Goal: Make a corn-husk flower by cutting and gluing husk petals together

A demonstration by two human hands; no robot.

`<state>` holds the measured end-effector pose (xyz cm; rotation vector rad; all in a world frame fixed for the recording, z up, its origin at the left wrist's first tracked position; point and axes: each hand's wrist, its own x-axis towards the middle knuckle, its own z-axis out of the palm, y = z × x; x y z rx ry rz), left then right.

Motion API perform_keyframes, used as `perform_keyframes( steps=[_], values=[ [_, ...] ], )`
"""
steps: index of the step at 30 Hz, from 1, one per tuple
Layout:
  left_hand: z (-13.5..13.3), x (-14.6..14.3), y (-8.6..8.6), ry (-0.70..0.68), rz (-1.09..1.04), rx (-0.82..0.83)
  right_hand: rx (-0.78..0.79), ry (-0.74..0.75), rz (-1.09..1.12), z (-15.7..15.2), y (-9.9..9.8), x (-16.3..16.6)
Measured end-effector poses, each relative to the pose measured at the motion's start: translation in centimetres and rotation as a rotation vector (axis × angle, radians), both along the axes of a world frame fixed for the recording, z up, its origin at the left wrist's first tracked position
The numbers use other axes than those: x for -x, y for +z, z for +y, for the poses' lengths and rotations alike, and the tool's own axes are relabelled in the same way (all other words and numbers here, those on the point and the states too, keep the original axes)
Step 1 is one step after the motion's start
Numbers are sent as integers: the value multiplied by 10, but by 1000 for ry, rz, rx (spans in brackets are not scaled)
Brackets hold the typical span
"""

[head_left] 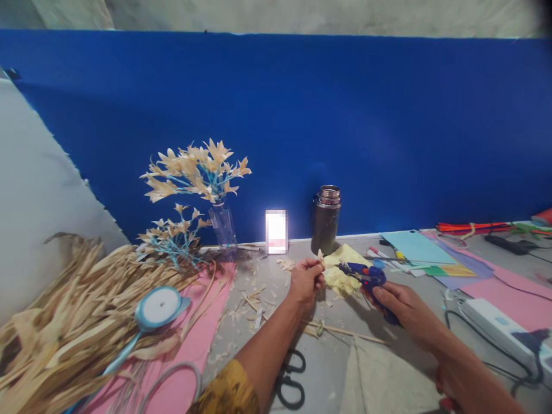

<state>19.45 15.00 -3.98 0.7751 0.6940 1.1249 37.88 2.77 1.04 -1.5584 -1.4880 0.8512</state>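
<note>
My left hand (307, 280) pinches a small pale piece of dried husk (320, 257) between thumb and fingers. In my right hand (394, 300) is a blue hot glue gun (364, 275), its nozzle pointing left toward the husk piece but apart from it. Beneath the nozzle lies a crumpled pale yellow paper (344, 283). Black-handled scissors (291, 380) rest on the table below my left forearm, which hides part of them. A thin stick (351, 336) lies across the table between my arms.
Dried husks (47, 328) and a roll of light blue tape (160, 308) cover the left side. Husk flowers (194, 167) stand in a clear bottle (223, 230). A dark flask (326, 221) and a bright phone (276, 232) stand at the wall. A power strip (500, 330) with cables lies right.
</note>
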Motion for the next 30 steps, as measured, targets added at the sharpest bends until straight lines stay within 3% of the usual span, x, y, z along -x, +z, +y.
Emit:
perform_keyframes(
  steps=[15, 30],
  values=[
    [0, 0, -2, 41, 8, -18, -45, -23, 87, -2, 0, 0],
    [-1, 1, -2, 34, -18, -15, -18, 46, -31, -1, -2, 3]
  ],
)
